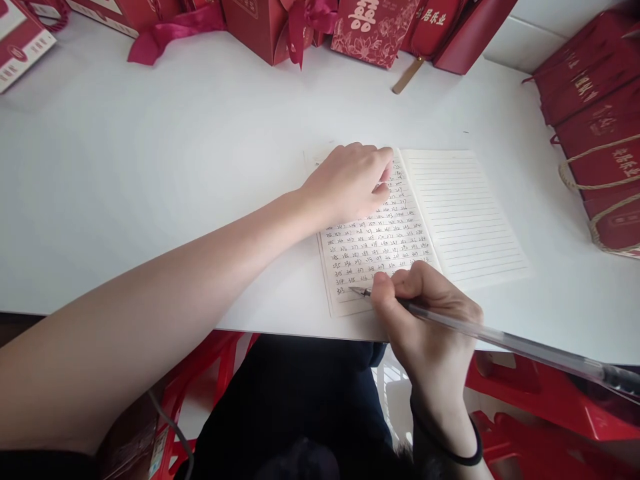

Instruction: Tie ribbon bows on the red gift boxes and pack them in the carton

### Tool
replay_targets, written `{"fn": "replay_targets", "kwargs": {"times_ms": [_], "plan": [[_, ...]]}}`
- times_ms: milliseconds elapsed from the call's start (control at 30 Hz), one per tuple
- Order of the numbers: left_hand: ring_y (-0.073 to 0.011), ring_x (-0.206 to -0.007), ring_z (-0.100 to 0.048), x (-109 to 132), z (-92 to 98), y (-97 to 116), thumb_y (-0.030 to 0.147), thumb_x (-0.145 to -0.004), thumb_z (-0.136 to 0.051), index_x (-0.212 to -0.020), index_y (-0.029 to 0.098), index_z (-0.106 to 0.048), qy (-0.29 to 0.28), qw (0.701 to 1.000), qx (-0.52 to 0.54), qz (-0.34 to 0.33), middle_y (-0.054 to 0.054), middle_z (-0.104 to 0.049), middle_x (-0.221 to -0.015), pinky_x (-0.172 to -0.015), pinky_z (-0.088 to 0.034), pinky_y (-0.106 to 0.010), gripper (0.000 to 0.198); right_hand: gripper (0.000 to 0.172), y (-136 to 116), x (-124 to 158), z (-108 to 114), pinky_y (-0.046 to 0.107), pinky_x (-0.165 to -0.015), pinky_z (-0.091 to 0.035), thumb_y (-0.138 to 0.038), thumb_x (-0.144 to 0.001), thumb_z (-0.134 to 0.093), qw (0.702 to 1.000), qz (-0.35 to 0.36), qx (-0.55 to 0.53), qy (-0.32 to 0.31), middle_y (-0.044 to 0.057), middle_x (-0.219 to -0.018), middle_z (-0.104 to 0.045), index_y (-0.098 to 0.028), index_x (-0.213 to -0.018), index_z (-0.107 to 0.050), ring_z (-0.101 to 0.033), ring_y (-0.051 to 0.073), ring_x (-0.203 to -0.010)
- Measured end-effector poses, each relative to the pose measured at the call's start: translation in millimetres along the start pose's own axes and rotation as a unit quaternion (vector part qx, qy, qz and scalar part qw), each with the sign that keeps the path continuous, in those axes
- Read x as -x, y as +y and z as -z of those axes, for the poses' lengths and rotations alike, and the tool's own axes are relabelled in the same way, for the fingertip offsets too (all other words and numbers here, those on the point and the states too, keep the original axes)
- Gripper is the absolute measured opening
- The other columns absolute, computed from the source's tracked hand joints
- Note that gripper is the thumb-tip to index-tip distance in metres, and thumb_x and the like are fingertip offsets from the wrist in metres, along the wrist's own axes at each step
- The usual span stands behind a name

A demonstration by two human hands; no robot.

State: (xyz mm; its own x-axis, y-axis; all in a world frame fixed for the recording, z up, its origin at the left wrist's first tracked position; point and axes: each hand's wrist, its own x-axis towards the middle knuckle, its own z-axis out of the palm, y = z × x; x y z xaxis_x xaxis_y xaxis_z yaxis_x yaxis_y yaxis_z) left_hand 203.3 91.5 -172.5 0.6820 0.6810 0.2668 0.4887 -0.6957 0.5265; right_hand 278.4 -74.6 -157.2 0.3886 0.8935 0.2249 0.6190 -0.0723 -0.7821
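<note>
An open notebook (465,213) lies on the white table, its left page filled with rows of handwritten numbers and its right page ruled and blank. My left hand (353,180) rests across the upper part of the written page, fingers curled into a loose fist. Low on that page, my right hand (430,313) pinches a clear-barrelled pen (525,345) between thumb and fingers. The pen's tip is at the bottom row, just right of the last number. Both hands partly cover the writing.
Red gift boxes (260,30) with ribbons line the back of the white table (150,153). Red bags (595,133) with rope handles stand at the right. Below the front edge are red plastic stools (540,393) and a dark cable (173,423).
</note>
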Motion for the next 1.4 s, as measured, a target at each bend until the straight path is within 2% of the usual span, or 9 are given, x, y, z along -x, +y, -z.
{"fn": "replay_targets", "kwargs": {"times_ms": [367,567,800,967,1267,1400], "plan": [[-0.0186,-0.08,-0.058,-0.5,0.6,1.0,0.018,-0.079,-0.048,-0.09,0.017,-0.063,-0.006,1.0,-0.004,0.008,-0.003,-0.061,-0.072,-0.073,-0.043,-0.033,0.018,0.035,1.3,0.8,0.2,0.018,-0.039,-0.023,-0.01,-0.074,-0.056,1.0,0.017,-0.022,-0.011,-0.008,-0.049,-0.028,-0.018,-0.054,-0.029,-0.024,0.005,-0.045],[-0.018,-0.079,-0.058,-0.2,0.2,0.3,0.017,-0.079,-0.049,-0.088,0.018,-0.063,-0.001,1.0,0.01,0.004,-0.003,-0.061,-0.074,-0.074,-0.043,-0.032,0.017,0.034,1.2,0.8,-0.9,0.018,-0.04,-0.025,-0.009,-0.076,-0.057,1.0,0.01,-0.018,0.011,-0.007,-0.049,-0.03,-0.018,-0.054,-0.031,-0.026,0.005,-0.045],[-0.0188,-0.08,-0.057,-0.6,1.3,2.1,0.017,-0.079,-0.048,-0.09,0.016,-0.063,-0.011,1.0,-0.006,0.015,-0.004,-0.061,-0.074,-0.074,-0.042,-0.033,0.018,0.036,0.5,0.1,-0.2,0.019,-0.04,-0.022,-0.007,-0.075,-0.054,0.999,0.022,-0.025,-0.01,-0.008,-0.05,-0.025,-0.018,-0.055,-0.027,-0.023,0.006,-0.046],[-0.0181,-0.081,-0.057,0.0,2.1,2.7,0.018,-0.08,-0.048,-0.091,0.015,-0.063,-0.013,1.0,-0.004,0.013,-0.003,-0.061,-0.075,-0.075,-0.042,-0.032,0.019,0.034,1.6,1.5,-0.6,0.018,-0.04,-0.024,-0.007,-0.076,-0.055,1.0,0.015,-0.02,0.017,-0.008,-0.05,-0.029,-0.018,-0.055,-0.03,-0.025,0.006,-0.045],[-0.0184,-0.083,-0.058,0.1,2.1,3.0,0.018,-0.08,-0.047,-0.09,0.016,-0.063,-0.014,1.0,0.005,0.018,-0.002,-0.06,-0.074,-0.077,-0.042,-0.033,0.018,0.035,0.3,0.6,-1.2,0.018,-0.04,-0.021,-0.006,-0.075,-0.053,0.999,0.033,-0.028,-0.001,-0.008,-0.051,-0.024,-0.018,-0.056,-0.027,-0.022,0.006,-0.046],[-0.0185,-0.083,-0.058,-0.7,1.2,2.1,0.019,-0.08,-0.048,-0.089,0.017,-0.062,-0.016,1.0,0.015,0.015,-0.002,-0.059,-0.076,-0.079,-0.042,-0.034,0.017,0.035,1.5,0.0,0.8,0.019,-0.04,-0.02,-0.005,-0.075,-0.053,0.999,0.013,-0.05,-0.01,-0.007,-0.051,-0.025,-0.018,-0.055,-0.028,-0.022,0.006,-0.046]]}}
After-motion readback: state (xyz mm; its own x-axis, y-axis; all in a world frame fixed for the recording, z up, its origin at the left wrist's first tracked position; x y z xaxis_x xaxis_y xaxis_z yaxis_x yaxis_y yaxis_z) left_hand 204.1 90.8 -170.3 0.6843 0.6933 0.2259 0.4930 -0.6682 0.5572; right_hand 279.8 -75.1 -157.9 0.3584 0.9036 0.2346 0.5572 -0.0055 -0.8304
